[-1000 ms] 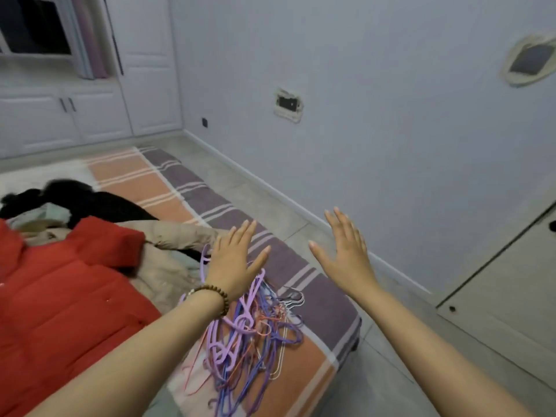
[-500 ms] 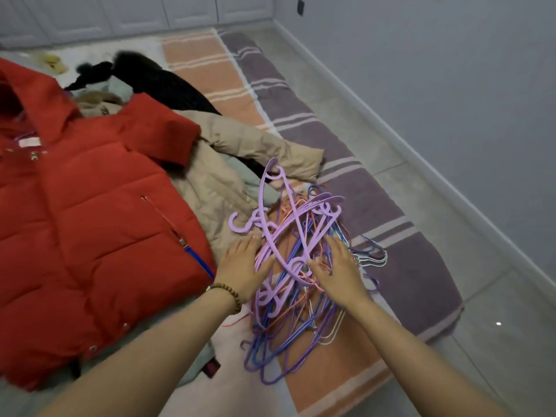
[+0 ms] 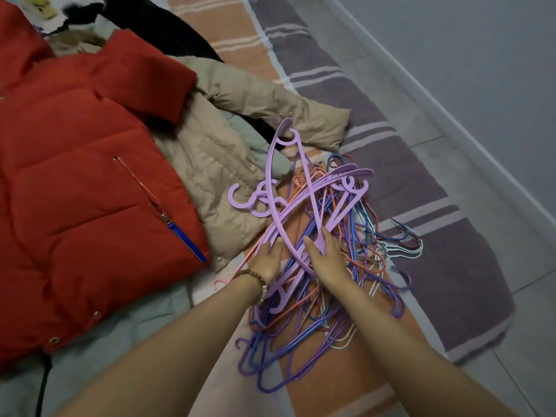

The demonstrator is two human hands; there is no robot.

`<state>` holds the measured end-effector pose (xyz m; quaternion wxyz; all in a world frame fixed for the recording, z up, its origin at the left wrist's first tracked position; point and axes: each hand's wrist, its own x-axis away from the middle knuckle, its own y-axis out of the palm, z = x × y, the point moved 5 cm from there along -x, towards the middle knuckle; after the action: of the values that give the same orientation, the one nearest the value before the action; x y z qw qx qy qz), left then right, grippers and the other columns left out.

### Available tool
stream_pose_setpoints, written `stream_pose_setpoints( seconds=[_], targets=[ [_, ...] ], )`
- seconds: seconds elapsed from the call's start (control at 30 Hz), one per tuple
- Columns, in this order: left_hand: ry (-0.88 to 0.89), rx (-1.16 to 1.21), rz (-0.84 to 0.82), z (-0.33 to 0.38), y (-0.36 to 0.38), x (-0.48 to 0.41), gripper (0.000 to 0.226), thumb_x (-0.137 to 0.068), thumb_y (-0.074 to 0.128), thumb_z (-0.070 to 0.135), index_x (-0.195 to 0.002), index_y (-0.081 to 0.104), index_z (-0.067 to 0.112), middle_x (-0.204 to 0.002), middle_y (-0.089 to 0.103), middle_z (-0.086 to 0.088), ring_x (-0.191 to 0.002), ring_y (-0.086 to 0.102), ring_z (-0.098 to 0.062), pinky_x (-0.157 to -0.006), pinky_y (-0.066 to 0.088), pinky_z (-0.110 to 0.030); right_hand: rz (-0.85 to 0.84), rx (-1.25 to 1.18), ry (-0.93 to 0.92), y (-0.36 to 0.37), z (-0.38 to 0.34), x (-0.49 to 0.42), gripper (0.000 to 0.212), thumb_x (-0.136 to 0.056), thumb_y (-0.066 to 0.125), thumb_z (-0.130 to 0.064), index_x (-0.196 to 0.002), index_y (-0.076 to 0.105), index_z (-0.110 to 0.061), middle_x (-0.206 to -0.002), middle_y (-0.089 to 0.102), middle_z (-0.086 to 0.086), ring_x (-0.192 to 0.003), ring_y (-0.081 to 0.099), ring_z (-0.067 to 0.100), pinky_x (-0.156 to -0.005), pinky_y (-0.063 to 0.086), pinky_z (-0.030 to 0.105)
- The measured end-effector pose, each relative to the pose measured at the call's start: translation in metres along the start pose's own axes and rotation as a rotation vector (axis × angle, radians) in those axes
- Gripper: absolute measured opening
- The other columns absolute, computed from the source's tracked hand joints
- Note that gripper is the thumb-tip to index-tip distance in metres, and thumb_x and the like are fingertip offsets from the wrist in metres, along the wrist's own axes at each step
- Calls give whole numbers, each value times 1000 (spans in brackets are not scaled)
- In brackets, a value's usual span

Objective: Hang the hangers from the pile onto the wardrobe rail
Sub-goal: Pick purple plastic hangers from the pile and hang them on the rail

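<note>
A tangled pile of hangers (image 3: 304,335), thin blue, purple, pink and white wire ones plus wide lilac plastic ones, lies on the striped bed cover (image 3: 451,281). One lilac plastic hanger (image 3: 272,164) tilts up out of the pile. My left hand (image 3: 267,260), with a bead bracelet at the wrist, has its fingers curled into the lilac hangers at the pile's left side. My right hand (image 3: 328,260) pinches lilac hangers between thumb and fingers at the pile's middle. No wardrobe rail is in view.
A red padded jacket (image 3: 75,191) covers the left of the bed, over a beige coat (image 3: 216,182) whose sleeve touches the pile's far end. A black garment (image 3: 162,28) lies further back. Grey tiled floor (image 3: 469,164) and a wall skirting run along the right.
My view has dropped from the wall to the bed. Both hands came down from open in the air onto the hanger pile and closed on the lilac hangers.
</note>
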<state>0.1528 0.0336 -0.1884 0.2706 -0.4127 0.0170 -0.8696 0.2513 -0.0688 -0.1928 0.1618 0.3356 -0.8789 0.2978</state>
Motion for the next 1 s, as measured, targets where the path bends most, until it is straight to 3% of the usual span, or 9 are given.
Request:
stream_pose_setpoints(
  seconds=[0.13,0.27,0.37,0.43,0.53,0.7,0.83,0.93,1.0],
  targets=[
    [-29,23,-69,-2,16,-2,56,-98,28,44,-132,47,3,-133,50,-22,-121,48,-37,-98,40,-40,79,-122,36,3,4,-1,53,-96,46,-36,-142,34,-12,-136,43,7,-126,44,27,-96,38,34],
    [-4,192,-4,2,22,1,39,-98,39,37,-97,58,4,-87,62,-20,-71,54,-26,-71,46,-36,232,-133,18,4,-3,5,32,-100,36,-32,-109,53,-7,-76,50,1,-68,48,20,-67,41,40],
    [28,308,112,4,11,5,33,-97,43,34,-76,58,13,-69,55,-10,-63,48,-23,-68,45,-35,340,-143,-41,4,-15,15,28,-100,33,-37,-84,48,-20,-63,48,-1,-63,48,27,-76,47,52],
    [102,372,169,13,3,14,33,-97,44,32,-72,59,17,-71,59,-11,-67,52,-26,-69,48,-37,360,-138,-109,3,-26,27,26,-98,34,-44,-76,41,-32,-60,46,-6,-65,49,27,-78,43,50],
    [200,517,190,37,-7,31,25,-98,43,28,-86,60,14,-70,66,-5,-64,58,-23,-59,51,-28,368,-218,-196,-6,-48,47,27,-96,39,-45,-82,45,-23,-58,42,-7,-56,42,15,-65,37,37],
    [432,472,169,94,-31,72,20,-99,40,21,-90,57,13,-70,69,-1,-74,66,-17,-85,51,-41,275,-415,-235,-36,-88,84,35,-96,42,-40,-78,47,-11,-53,34,-6,-45,32,7,-51,30,27],
    [614,399,147,151,-48,131,23,-99,40,21,-83,56,16,-49,63,2,-51,61,-8,-55,50,-28,252,-404,-291,-84,-132,127,23,-95,46,-38,-86,55,-19,-74,59,-1,-51,47,2,-57,39,26],
    [820,307,69,200,-56,193,24,-99,38,16,-83,55,13,-53,55,-6,-49,59,-8,-48,48,-15,378,-395,-369,-137,-171,170,6,-94,51,-35,-93,55,-30,-99,66,3,-84,62,15,-76,50,32],
    [920,223,7,231,-57,235,22,-98,41,20,-84,57,14,-56,57,-7,-56,63,-19,-50,49,-21,448,-390,-429,-172,-204,205,3,-93,53,-34,-94,55,-33,-104,65,2,-96,61,21,-87,50,38]
  ],
)
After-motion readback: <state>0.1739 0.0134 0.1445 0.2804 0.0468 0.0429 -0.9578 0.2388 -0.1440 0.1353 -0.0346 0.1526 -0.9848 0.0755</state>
